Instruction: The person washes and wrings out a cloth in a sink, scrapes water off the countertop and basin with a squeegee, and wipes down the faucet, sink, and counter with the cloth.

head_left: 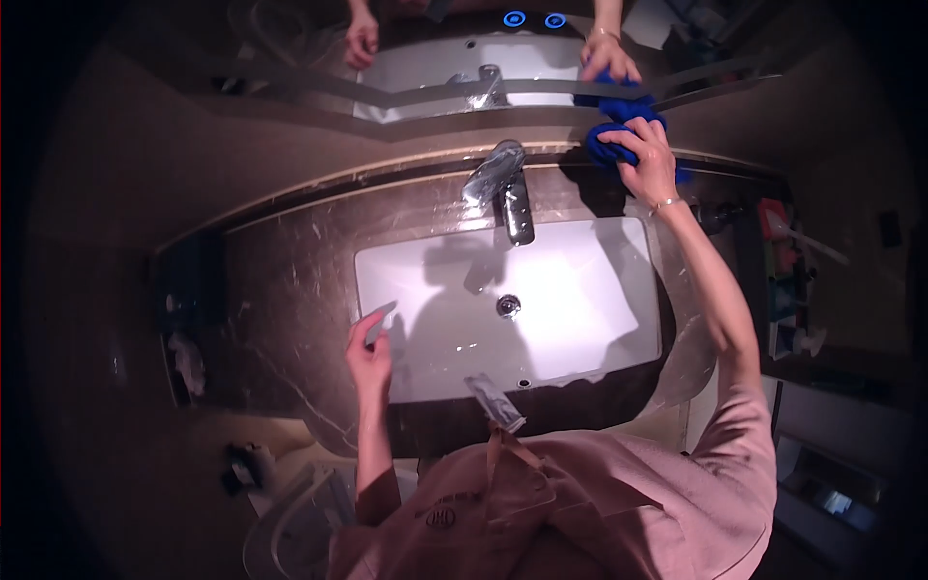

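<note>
My right hand [650,162] is closed over a bunched blue cloth [611,145] and presses it against the wall surface just below the mirror, behind the right end of the sink. A bracelet circles that wrist. Over the left rim of the white sink [416,372] hovers my left hand [368,353], thumb and fingers apart. A thin greyish shape lies along its fingertips; whether it is a shaded finger or an object, I cannot tell. The chrome faucet [519,208] stands behind the basin, its lever tilted left. Both hands and the cloth are reflected in the mirror [435,58].
Dark marble countertop [280,280] surrounds the sink, which has a drain [508,305] in its middle. Bottles and small items crowd a shelf [783,261] at the right. A dark blue box [191,280] stands at the left end. Two blue lit rings [514,18] glow in the mirror.
</note>
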{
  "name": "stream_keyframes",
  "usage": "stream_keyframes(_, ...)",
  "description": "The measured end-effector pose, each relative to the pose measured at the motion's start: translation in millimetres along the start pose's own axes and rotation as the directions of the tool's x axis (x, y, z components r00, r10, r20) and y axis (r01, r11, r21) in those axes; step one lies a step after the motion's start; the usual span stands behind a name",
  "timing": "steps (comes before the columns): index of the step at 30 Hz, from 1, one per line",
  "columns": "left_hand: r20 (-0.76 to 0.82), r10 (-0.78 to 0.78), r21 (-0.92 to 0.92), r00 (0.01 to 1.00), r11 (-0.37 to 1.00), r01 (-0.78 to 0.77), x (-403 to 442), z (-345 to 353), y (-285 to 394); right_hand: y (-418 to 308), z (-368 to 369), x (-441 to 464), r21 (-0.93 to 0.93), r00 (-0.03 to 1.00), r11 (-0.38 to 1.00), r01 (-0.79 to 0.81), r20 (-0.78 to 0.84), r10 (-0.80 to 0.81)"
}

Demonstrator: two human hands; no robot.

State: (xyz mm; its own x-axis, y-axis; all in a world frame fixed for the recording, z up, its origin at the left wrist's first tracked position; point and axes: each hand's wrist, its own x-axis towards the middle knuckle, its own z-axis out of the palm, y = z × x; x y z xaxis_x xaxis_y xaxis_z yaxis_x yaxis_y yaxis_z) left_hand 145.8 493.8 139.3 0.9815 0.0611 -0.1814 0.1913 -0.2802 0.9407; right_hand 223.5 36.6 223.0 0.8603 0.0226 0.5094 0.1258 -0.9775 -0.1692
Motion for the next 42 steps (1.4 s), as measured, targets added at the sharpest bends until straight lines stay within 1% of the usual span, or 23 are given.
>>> stream_keyframes(3,0.122,-0.061,0.021,0.991,0.998,0.058,-0.7,31.3,7.2,-65.0,22.0,4.9,0.139,0.998,0.989,0.042,-0.051,-0.035)
stream_keyframes(5,0.205,-0.036,0.036,0.978,0.999,0.03,-8.1,44.7,17.6,-108.0,81.7,5.9,0.191,0.968,0.954,-0.23,0.144,0.205)
stream_keyframes(6,0.246,-0.021,0.037,0.969,0.999,0.012,-11.7,50.0,21.1,-130.0,100.5,9.5,0.256,0.965,0.932,-0.256,0.123,0.231)
stream_keyframes(8,0.259,-0.145,0.034,0.955,0.989,0.141,-19.4,53.7,19.1,-152.6,103.2,11.4,0.012,0.988,0.988,-0.153,-0.009,0.153)
stream_keyframes(13,0.396,-0.357,-0.197,0.846,0.867,0.458,-24.8,74.6,-38.3,-165.8,96.4,-9.0,0.349,0.995,0.936,0.055,-0.099,-0.022)
stream_keyframes(15,0.577,-0.466,-0.372,0.671,0.582,0.723,-17.2,99.4,-73.7,-179.7,80.5,-28.5,0.524,0.998,0.85,0.058,-0.051,-0.037)
stream_keyframes(16,0.687,-0.472,-0.441,0.552,0.334,0.833,-13.7,112.6,-71.0,-186.9,74.1,-41.8,0.618,0.998,0.784,0.067,-0.046,-0.049)
stream_keyframes(18,0.821,-0.357,-0.456,0.446,0.062,0.888,-8.6,130.0,-54.3,-207.3,56.8,-81.2,0.8,0.977,0.566,-0.199,0.118,0.176)
stream_keyframes(20,0.85,0.179,-0.461,0.496,-0.206,0.863,1.6,140.6,-80.8,-213.8,23.4,-100.8,0.8,0.84,0.374,-0.468,0.273,0.469)
stream_keyframes(21,0.874,0.001,-0.486,0.486,0.034,0.873,8.8,140.6,-59.1,-210.6,13.3,-102.1,0.874,0.816,0.308,-0.375,0.153,0.558)
stream_keyframes(22,0.852,-0.048,-0.516,0.521,0.086,0.852,7.3,140.4,-57.7,-205.2,7.4,-104.5,0.932,0.762,0.249,-0.264,0.043,0.647)
stream_keyframes(24,0.797,-0.13,-0.56,0.59,0.207,0.802,12.1,139.4,-54.5,-179.4,19.1,-100.8,0.828,0.82,0.475,-0.299,-0.031,0.572)
stream_keyframes(25,0.804,-0.179,-0.543,0.567,0.167,0.823,15.3,135.3,-42.5,-170.3,27.7,-91.7,0.757,0.852,0.569,-0.321,-0.032,0.523)
stream_keyframes(26,0.795,-0.224,-0.537,0.564,0.171,0.826,20.1,135.0,-45.3,-162.2,52.2,-81.4,0.684,0.846,0.604,-0.41,0.036,0.533)
stream_keyframes(28,0.768,-0.317,-0.529,0.556,0.174,0.83,29.0,135.4,-56.7,-136.9,100.6,-54.1,0.518,0.727,0.51,-0.687,0.47,0.501)
stream_keyframes(29,0.725,-0.452,-0.506,0.519,0.161,0.847,33.6,141.6,-62.8,-129.5,106.5,-38.2,0.534,0.704,0.464,-0.707,0.463,0.539)
stream_keyframes(30,0.725,-0.529,-0.461,0.44,0.101,0.882,38.6,151.6,-73.2,-120.2,111.3,-24.4,0.547,0.678,0.418,-0.725,0.459,0.575)
stream_keyframes(32,0.929,-0.322,-0.239,0.183,-0.147,0.96,44.5,170.5,-88.1,-85.2,133.2,-7.3,0.576,0.569,0.149,-0.804,0.67,0.477)
stream_keyframes(33,0.899,-0.388,-0.296,0.205,-0.192,0.936,50.1,187.0,-73.4,-84.1,133.0,-5.1,0.563,0.554,0.131,-0.816,0.696,0.456)
stream_keyframes(35,0.824,-0.517,-0.415,0.233,-0.271,0.868,55.0,218.1,-34.5,-86.1,130.1,-10.8,0.506,0.576,0.282,-0.815,0.663,0.478)
stream_keyframes(38,0.717,0.118,-0.643,0.687,-0.267,0.718,78.2,242.5,-59.9,-109.1,106.4,-37.8,0.552,0.647,0.342,-0.761,0.604,0.465)
stream_keyframes(40,0.634,0.114,-0.769,0.765,0.203,0.607,97.5,240.8,-101.3,-125.5,81.4,-62.9,0.581,0.647,0.292,-0.76,0.636,0.42)
stream_keyframes(42,0.466,-0.446,-0.671,0.764,0.385,0.634,100.0,204.0,-58.2,-137.1,68.7,-100.3,0.57,0.611,0.241,-0.785,0.65,0.451)
